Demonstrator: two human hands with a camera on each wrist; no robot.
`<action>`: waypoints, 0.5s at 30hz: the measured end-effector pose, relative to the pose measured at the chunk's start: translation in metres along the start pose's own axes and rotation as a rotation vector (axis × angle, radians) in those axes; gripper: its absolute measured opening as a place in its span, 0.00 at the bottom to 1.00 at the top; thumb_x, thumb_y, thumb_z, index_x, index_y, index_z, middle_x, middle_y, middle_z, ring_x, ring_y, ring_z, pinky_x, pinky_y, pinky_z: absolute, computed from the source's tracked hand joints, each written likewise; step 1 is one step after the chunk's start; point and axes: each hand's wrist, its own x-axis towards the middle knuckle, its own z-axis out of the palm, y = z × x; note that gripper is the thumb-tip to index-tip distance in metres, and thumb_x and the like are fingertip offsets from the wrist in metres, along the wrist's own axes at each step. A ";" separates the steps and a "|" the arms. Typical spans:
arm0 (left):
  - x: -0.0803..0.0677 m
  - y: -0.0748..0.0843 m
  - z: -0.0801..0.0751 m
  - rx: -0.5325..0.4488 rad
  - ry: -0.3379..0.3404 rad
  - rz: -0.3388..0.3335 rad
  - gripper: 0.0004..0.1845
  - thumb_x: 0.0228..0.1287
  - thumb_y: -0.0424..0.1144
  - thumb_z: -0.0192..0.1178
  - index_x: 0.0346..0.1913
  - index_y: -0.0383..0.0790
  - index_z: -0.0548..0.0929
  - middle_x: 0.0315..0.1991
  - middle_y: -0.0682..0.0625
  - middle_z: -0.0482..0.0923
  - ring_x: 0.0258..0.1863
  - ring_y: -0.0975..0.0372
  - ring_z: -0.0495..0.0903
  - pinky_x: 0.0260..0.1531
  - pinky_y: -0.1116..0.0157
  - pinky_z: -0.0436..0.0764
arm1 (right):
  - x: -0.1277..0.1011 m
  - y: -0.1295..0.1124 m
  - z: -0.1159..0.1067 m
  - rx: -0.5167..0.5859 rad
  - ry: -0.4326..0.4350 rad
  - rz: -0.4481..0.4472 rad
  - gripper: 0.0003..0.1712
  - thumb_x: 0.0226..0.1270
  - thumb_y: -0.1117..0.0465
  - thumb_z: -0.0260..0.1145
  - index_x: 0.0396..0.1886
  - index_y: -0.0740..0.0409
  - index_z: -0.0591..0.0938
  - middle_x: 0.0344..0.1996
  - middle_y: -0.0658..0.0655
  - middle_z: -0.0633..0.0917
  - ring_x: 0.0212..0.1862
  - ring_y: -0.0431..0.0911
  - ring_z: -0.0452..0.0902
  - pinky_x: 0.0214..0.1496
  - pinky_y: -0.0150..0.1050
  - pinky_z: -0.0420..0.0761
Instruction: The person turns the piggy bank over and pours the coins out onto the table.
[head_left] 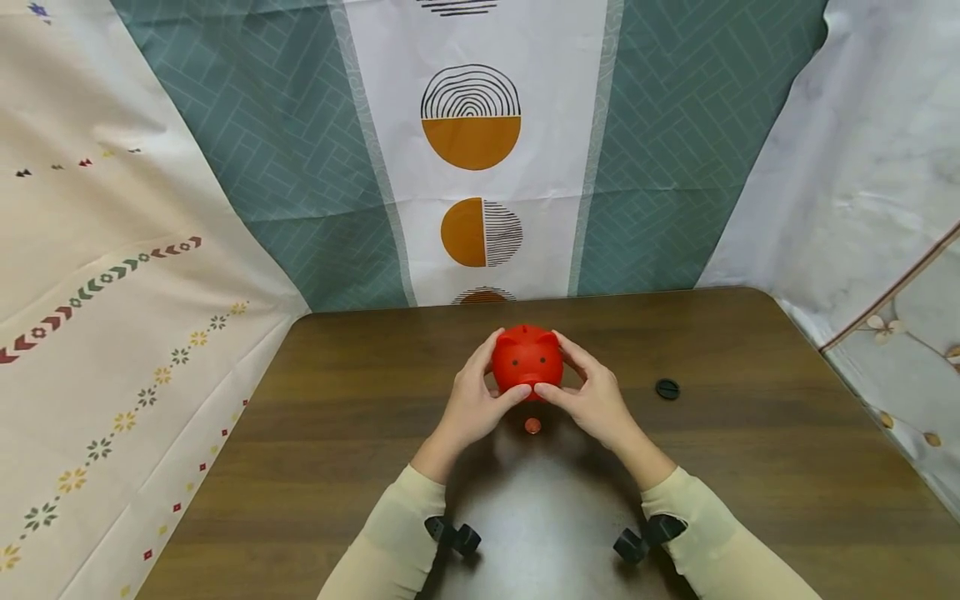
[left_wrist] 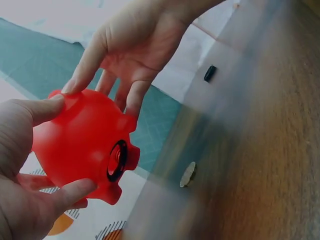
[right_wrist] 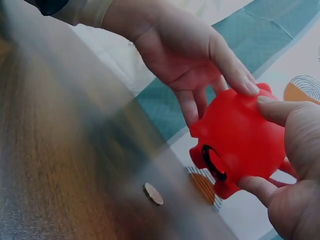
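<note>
Both hands hold a red piggy bank (head_left: 527,358) raised over the table, its face toward me in the head view. My left hand (head_left: 474,402) grips its left side, thumb at the snout and fingers round the flank. On the opposite side my right hand (head_left: 600,403) grips it the same way, the two thumb tips close together. In both wrist views the underside shows short feet and an open round hole with a black rim (left_wrist: 117,160). A copper-coloured coin (head_left: 532,426) lies on the table just below the bank.
To the right on the brown wooden table (head_left: 337,467) lies a round black plug (head_left: 667,389) with a bar across it. Patterned cloths (head_left: 300,167) hang behind and along both sides of the table. A black wrist camera (head_left: 453,536) sits on each sleeve.
</note>
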 end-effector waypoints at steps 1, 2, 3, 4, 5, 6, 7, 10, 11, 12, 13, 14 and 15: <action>0.000 -0.001 0.000 0.003 0.002 -0.003 0.44 0.57 0.46 0.70 0.73 0.55 0.58 0.66 0.54 0.66 0.53 0.55 0.76 0.36 0.64 0.84 | 0.000 -0.001 0.001 -0.010 0.003 0.004 0.43 0.56 0.64 0.74 0.71 0.58 0.65 0.64 0.62 0.72 0.64 0.59 0.68 0.45 0.40 0.83; -0.001 -0.001 0.000 0.006 0.007 -0.001 0.43 0.57 0.46 0.70 0.73 0.55 0.59 0.65 0.54 0.67 0.52 0.55 0.77 0.36 0.64 0.85 | -0.001 -0.001 0.001 -0.024 0.005 0.000 0.43 0.57 0.64 0.74 0.71 0.58 0.65 0.64 0.61 0.73 0.63 0.59 0.69 0.45 0.40 0.83; -0.001 -0.002 0.000 0.005 0.011 0.008 0.43 0.57 0.45 0.70 0.73 0.54 0.59 0.65 0.53 0.67 0.52 0.56 0.77 0.35 0.64 0.85 | -0.001 -0.002 0.002 -0.029 0.007 -0.009 0.43 0.57 0.64 0.74 0.71 0.59 0.65 0.64 0.61 0.73 0.63 0.59 0.69 0.44 0.40 0.83; -0.002 -0.002 0.000 0.003 0.017 0.029 0.43 0.57 0.44 0.70 0.73 0.53 0.59 0.66 0.53 0.67 0.52 0.56 0.77 0.36 0.64 0.85 | -0.002 -0.002 0.003 -0.035 0.016 -0.030 0.43 0.56 0.64 0.74 0.71 0.59 0.66 0.64 0.61 0.73 0.63 0.58 0.70 0.44 0.41 0.83; -0.002 -0.001 0.000 -0.002 0.026 0.061 0.43 0.56 0.43 0.70 0.73 0.52 0.60 0.67 0.53 0.65 0.54 0.56 0.76 0.37 0.63 0.84 | -0.002 -0.002 0.003 -0.054 0.031 -0.072 0.43 0.55 0.65 0.74 0.71 0.59 0.66 0.64 0.61 0.72 0.63 0.58 0.70 0.44 0.41 0.83; -0.002 0.001 -0.001 -0.004 0.038 0.103 0.44 0.56 0.41 0.71 0.73 0.51 0.60 0.68 0.52 0.64 0.56 0.56 0.75 0.38 0.62 0.84 | -0.003 0.000 0.003 -0.065 0.048 -0.124 0.43 0.54 0.66 0.75 0.70 0.60 0.67 0.65 0.60 0.72 0.63 0.58 0.70 0.44 0.42 0.83; -0.003 0.004 -0.002 -0.007 0.053 0.151 0.44 0.54 0.39 0.72 0.73 0.49 0.61 0.69 0.51 0.62 0.58 0.55 0.74 0.39 0.60 0.84 | -0.002 0.001 0.003 -0.072 0.067 -0.185 0.44 0.53 0.68 0.75 0.70 0.60 0.67 0.66 0.60 0.71 0.63 0.58 0.70 0.45 0.43 0.83; -0.002 0.015 -0.003 -0.012 0.100 0.264 0.45 0.51 0.34 0.73 0.72 0.45 0.62 0.72 0.49 0.57 0.63 0.54 0.69 0.41 0.57 0.83 | 0.000 0.007 0.002 -0.075 0.112 -0.313 0.46 0.49 0.70 0.76 0.70 0.57 0.68 0.69 0.56 0.67 0.64 0.56 0.69 0.46 0.45 0.82; -0.001 0.016 -0.003 -0.014 0.110 0.270 0.45 0.51 0.34 0.73 0.72 0.44 0.62 0.72 0.48 0.57 0.63 0.53 0.69 0.40 0.57 0.84 | 0.001 0.010 0.002 -0.064 0.106 -0.313 0.46 0.50 0.70 0.76 0.70 0.54 0.68 0.69 0.55 0.67 0.65 0.55 0.68 0.46 0.44 0.82; -0.001 0.017 -0.003 -0.016 0.116 0.261 0.45 0.51 0.33 0.73 0.72 0.42 0.63 0.71 0.47 0.59 0.61 0.52 0.71 0.39 0.56 0.84 | 0.002 0.014 0.002 -0.043 0.092 -0.292 0.46 0.51 0.69 0.76 0.71 0.52 0.67 0.69 0.53 0.67 0.65 0.54 0.68 0.47 0.44 0.82; -0.001 0.017 -0.002 -0.020 0.118 0.240 0.44 0.51 0.33 0.73 0.71 0.40 0.63 0.70 0.46 0.61 0.59 0.51 0.72 0.37 0.56 0.84 | 0.003 0.017 0.002 -0.026 0.071 -0.256 0.46 0.53 0.67 0.75 0.71 0.50 0.66 0.69 0.52 0.67 0.66 0.53 0.67 0.47 0.43 0.82; -0.002 0.015 -0.002 -0.022 0.115 0.210 0.44 0.52 0.34 0.73 0.71 0.40 0.63 0.69 0.46 0.62 0.58 0.51 0.74 0.35 0.57 0.85 | 0.003 0.019 0.002 -0.010 0.052 -0.211 0.45 0.54 0.65 0.75 0.72 0.48 0.66 0.69 0.51 0.67 0.66 0.52 0.66 0.47 0.42 0.82; -0.002 0.014 -0.001 -0.020 0.110 0.177 0.44 0.52 0.34 0.72 0.72 0.40 0.62 0.68 0.47 0.64 0.56 0.51 0.75 0.34 0.57 0.85 | 0.004 0.022 0.002 -0.002 0.035 -0.169 0.45 0.56 0.63 0.74 0.72 0.47 0.65 0.69 0.50 0.67 0.67 0.52 0.65 0.48 0.41 0.81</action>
